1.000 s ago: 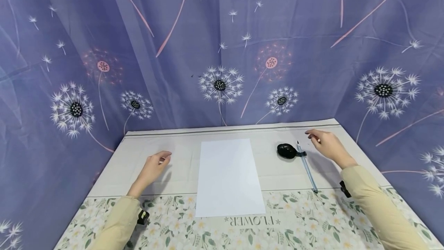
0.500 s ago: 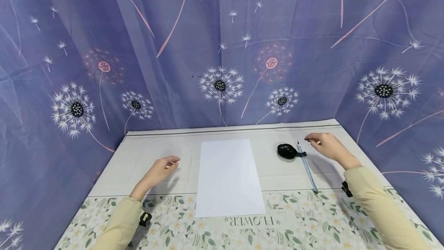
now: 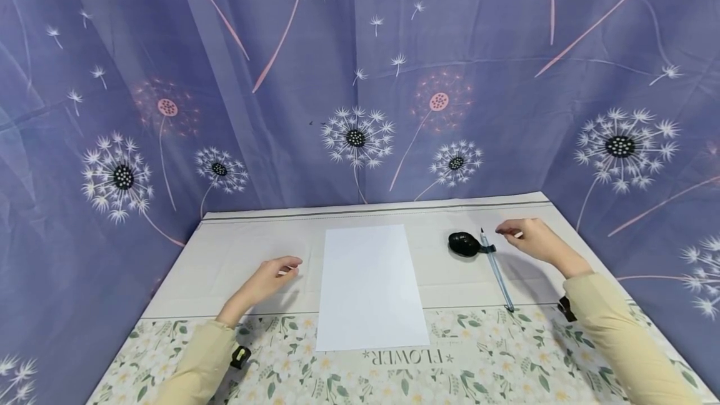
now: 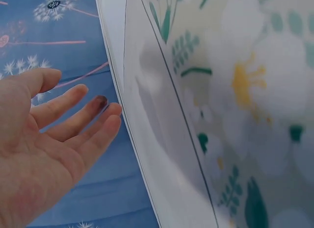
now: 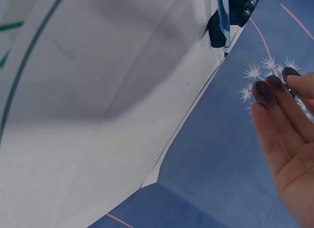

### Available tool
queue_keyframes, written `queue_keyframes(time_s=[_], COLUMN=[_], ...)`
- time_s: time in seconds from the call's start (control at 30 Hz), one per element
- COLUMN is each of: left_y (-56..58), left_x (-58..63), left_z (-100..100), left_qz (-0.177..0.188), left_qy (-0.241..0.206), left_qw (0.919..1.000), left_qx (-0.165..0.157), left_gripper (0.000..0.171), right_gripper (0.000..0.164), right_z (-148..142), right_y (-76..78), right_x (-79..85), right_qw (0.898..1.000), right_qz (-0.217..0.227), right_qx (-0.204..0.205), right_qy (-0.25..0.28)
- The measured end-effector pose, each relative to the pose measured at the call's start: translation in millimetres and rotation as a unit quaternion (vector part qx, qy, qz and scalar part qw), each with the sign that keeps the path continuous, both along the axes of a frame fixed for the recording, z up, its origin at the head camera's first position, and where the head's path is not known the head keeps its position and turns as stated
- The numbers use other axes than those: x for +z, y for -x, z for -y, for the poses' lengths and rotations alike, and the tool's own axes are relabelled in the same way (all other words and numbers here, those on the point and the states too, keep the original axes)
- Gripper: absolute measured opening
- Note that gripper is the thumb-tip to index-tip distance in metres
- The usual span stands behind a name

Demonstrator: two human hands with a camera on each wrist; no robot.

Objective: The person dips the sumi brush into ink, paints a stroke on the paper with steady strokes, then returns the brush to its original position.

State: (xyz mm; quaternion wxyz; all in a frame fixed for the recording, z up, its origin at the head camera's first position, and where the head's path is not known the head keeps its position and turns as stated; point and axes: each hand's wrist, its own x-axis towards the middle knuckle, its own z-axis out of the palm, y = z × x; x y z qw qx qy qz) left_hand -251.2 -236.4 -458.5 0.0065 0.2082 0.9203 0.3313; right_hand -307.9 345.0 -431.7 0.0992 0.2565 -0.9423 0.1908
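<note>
My left hand [image 3: 272,279] hovers over the tablecloth to the left of a sheet of white paper [image 3: 371,289], fingers relaxed and holding nothing. In the left wrist view, the left hand [image 4: 59,135] shows its palm, with one dark-stained fingertip. On the far right my right hand [image 3: 534,240] hangs with loosely bent fingers beside a slim, translucent blue brush pen [image 3: 499,277] with a dark tip. The pen lies across the short handle of a glossy black spoon-shaped object [image 3: 464,244]. Dark stains mark the fingertips of the right hand [image 5: 287,120] in the right wrist view.
A white tablecloth [image 3: 225,267] covers the table, its near part printed with flowers and the word FLOWER. Purple dandelion-patterned curtains [image 3: 304,167] stand close behind and at both sides. Each wrist wears a small black device [image 3: 240,357].
My left hand has moved right and slightly nearer, toward the paper's left edge. The right hand has dropped slightly toward me. Paper, pen and black object have stayed put.
</note>
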Motion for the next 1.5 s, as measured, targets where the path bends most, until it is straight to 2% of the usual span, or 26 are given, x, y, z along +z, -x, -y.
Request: queue_keyframes(time_s=[0.33,0.6,0.77,0.93,1.17,1.27,1.37,1.5], left_y=[-1.3,-2.8,-4.7,-6.2,-7.6,-9.2,-10.0,-9.2], left_x=[-4.9,-2.3,-2.8,-4.5,-5.6,-6.1,-8.7,-11.4], left_z=[-8.4,-12.2,-15.5,-19.1,-25.1,-28.2,-30.8,-32.9], left_qz=[0.024,0.046,0.061,0.053,0.058,0.05,0.03,0.02], left_qy=[-0.013,-0.006,0.012,0.038,0.066,0.072,0.085,0.101], left_qw=[0.9986,0.9977,0.9967,0.9953,0.9913,0.9906,0.9898,0.9886], left_qx=[-0.046,-0.05,-0.052,-0.072,-0.098,-0.105,-0.11,-0.11], left_gripper=[0.034,0.036,0.04,0.043,0.046,0.047,0.048,0.049], right_gripper=[0.022,0.022,0.023,0.025,0.027,0.028,0.029,0.031], right_z=[3.1,4.3,5.7,8.4,12.5,12.9,13.1,14.2], right_y=[-5.9,-8.5,-7.8,-8.2,-11.8,-13.5,-16.2,-19.0], right_x=[-2.4,-6.9,-11.3,-16.6,-17.1,-18.1,-20.4,-24.0], right_qw=[0.999,0.998,0.997,0.994,0.992,0.992,0.991,0.987], right_qz=[0.041,0.046,0.036,0.028,0.046,0.05,0.036,-0.026], right_qx=[0.008,0.033,0.055,0.065,0.058,0.05,0.042,0.048], right_qy=[-0.02,-0.033,-0.051,-0.08,-0.099,-0.109,-0.124,-0.152])
